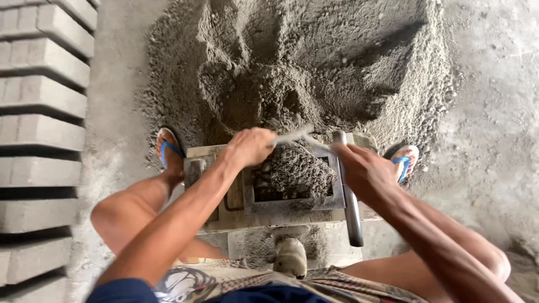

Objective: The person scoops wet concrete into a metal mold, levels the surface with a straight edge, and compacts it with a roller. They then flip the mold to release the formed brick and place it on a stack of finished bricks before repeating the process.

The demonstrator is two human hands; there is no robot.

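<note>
The rectangular metal mould [292, 179] sits on a wooden block-making stand [224, 196], between the person's two feet in blue sandals [168, 151]. It is already filled with damp grey sand-cement mix [295, 171], heaped above the rim and rough on top, so I judge the filling as mostly done while the levelling and pressing are left.

The left hand [247, 147] is closed around a thin metal tool [292, 134], which lies across the far edge of the mould. The right hand [365, 171] rests on the long metal lever [348, 191] at the right side of the mould; its fingers are curled on it, but I cannot tell how firmly they grip.

Behind the stand, on the floor, lies a big pile of the same mix [303, 67]. Along the left edge, finished grey blocks [39, 101] stand in rows.
</note>
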